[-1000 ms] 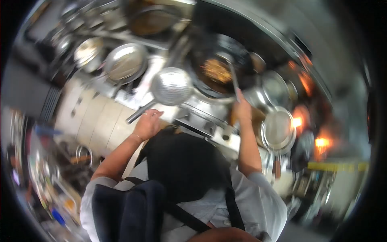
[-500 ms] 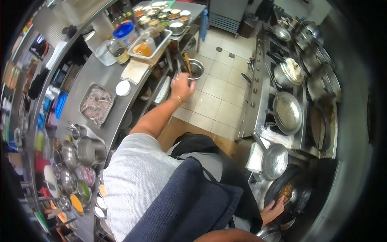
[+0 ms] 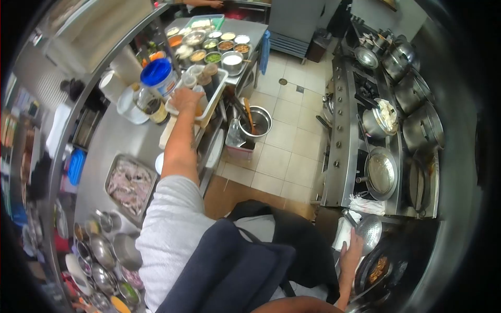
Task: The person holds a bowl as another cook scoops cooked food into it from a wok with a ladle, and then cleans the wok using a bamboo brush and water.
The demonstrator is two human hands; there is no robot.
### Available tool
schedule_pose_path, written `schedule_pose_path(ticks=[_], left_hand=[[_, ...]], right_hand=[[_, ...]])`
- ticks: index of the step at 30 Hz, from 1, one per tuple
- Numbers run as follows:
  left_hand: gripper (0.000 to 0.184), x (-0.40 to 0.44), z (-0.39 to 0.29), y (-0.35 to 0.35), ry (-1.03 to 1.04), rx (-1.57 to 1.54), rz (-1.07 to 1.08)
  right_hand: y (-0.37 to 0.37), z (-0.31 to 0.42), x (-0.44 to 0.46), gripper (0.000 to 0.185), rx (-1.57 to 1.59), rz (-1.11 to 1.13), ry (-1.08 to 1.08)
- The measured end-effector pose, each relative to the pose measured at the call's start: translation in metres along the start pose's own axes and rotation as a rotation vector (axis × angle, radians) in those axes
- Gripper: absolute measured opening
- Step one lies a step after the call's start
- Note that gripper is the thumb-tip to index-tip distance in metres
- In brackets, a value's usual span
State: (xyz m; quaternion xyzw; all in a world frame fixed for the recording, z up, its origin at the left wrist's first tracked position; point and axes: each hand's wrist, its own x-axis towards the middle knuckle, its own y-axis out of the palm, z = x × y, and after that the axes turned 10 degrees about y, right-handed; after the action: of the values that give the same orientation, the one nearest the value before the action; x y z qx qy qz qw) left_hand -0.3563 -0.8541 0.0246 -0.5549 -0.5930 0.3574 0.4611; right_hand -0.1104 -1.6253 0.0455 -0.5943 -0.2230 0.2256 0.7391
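Observation:
My left hand reaches into the white tray on the steel counter. Its fingers are curled round the top of an amber-filled bottle; part of the grip is hidden. Clear bottles stand in the same tray. Over by the stove, my right hand is held with its fingers stretched out, beside a perforated ladle. Whether it touches the ladle I cannot tell. Below it, a dark wok contains browned food.
A blue-lidded tub and a dark sauce bottle stand left of the tray. A pan of raw meat sits nearer. On the floor side is a metal pot with a wooden-handled utensil. Pans line the stove.
My left hand has moved forward and left from above the floor pot to the bottle tray. My right hand has lifted from the food in the wok towards the ladle. The view has shifted.

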Motion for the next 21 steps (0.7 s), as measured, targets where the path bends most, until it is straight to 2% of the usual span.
schedule_pose_path(ticks=[2, 3, 7, 10, 12, 14, 15, 16, 17, 18, 19, 20, 21], left_hand=[[0.068, 0.013, -0.002, -0.001, -0.006, 0.047, 0.206], [0.068, 0.013, -0.006, -0.004, 0.016, 0.046, 0.206], [0.074, 0.013, -0.011, 0.001, -0.037, 0.049, 0.185], [0.075, 0.019, -0.001, 0.015, 0.017, 0.015, 0.22], [0.078, 0.017, 0.003, 0.021, 0.086, 0.021, 0.108], [0.087, 0.037, 0.037, 0.061, 0.314, 0.043, -0.267], [0.093, 0.059, 0.052, 0.075, 0.475, 0.172, -0.378], [0.089, 0.071, 0.061, 0.082, 0.568, 0.072, -0.474], [0.077, 0.064, 0.044, 0.054, 0.535, -0.231, -0.419], [0.063, 0.052, 0.023, 0.033, 0.676, -0.216, -0.522], [0.054, 0.038, 0.0, 0.016, 0.691, -0.285, -0.536], [0.047, -0.013, -0.047, -0.012, 0.667, -0.468, -0.505], [0.042, -0.054, -0.096, -0.028, 0.756, -0.852, -0.452]], right_hand=[[0.014, 0.011, -0.013, 0.076, 0.047, 0.048, 0.119], [0.017, 0.017, -0.019, 0.078, 0.062, 0.105, 0.204], [0.045, 0.001, -0.048, 0.08, 0.118, 0.105, 0.339], [0.053, -0.005, -0.075, 0.08, 0.162, 0.078, 0.426], [0.061, -0.017, -0.093, 0.08, 0.173, 0.035, 0.454], [0.06, -0.026, -0.107, 0.079, 0.22, -0.001, 0.498], [0.064, -0.04, -0.116, 0.077, 0.23, -0.042, 0.495], [0.055, -0.045, -0.121, 0.074, 0.189, -0.103, 0.502], [0.043, -0.055, -0.122, 0.074, 0.217, -0.117, 0.568], [0.03, -0.065, -0.13, 0.073, 0.14, -0.195, 0.612], [0.03, -0.095, -0.145, 0.075, 0.039, -0.266, 0.675], [0.011, -0.107, -0.154, 0.074, -0.091, -0.381, 0.705], [-0.002, -0.133, -0.165, 0.078, -0.141, -0.432, 0.765]])
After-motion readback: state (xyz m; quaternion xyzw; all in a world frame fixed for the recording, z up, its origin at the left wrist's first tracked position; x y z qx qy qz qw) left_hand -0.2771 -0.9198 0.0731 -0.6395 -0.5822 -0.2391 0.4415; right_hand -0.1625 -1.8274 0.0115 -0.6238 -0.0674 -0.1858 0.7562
